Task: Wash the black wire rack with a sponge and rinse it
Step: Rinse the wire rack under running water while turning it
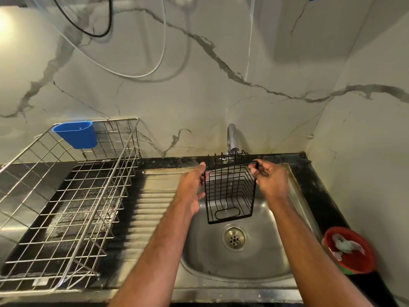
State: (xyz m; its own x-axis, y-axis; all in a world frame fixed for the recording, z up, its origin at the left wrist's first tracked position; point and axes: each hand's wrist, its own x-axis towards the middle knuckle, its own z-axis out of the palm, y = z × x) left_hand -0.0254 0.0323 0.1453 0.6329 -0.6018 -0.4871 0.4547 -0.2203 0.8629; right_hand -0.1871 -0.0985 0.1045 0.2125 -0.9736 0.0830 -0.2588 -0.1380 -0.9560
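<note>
The black wire rack [230, 191] hangs over the steel sink [261, 258], just under the chrome tap [232, 138]. A thin stream of water runs from the tap through the rack. My left hand [191, 187] holds the rack's left side near its top corner. My right hand [270, 179] pinches the top right edge between thumb and fingers. The rack is tilted, its open side facing me. No sponge shows in either hand.
A large silver wire dish rack [73, 207] with a blue plastic cup [76, 135] hooked on it stands on the left counter. The ribbed drainboard [152, 196] lies between it and the sink. A red bowl [349, 251] with scraps sits at the right.
</note>
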